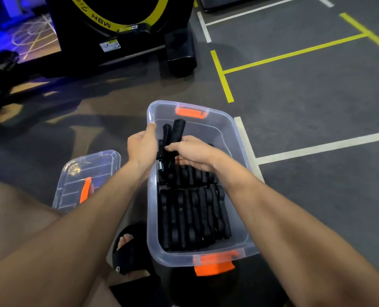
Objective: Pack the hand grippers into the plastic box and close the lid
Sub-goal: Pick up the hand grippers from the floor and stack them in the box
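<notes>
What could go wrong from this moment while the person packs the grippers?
The hand gripper held by the left hand and right hand stands upright above the plastic box; left so, it may block the lid. Lowering it could also disturb the packed grippers.

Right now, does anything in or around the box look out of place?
One hand gripper stands up above the neat rows in the plastic box, held by both hands. The lid lies on the floor, off the box.
</notes>
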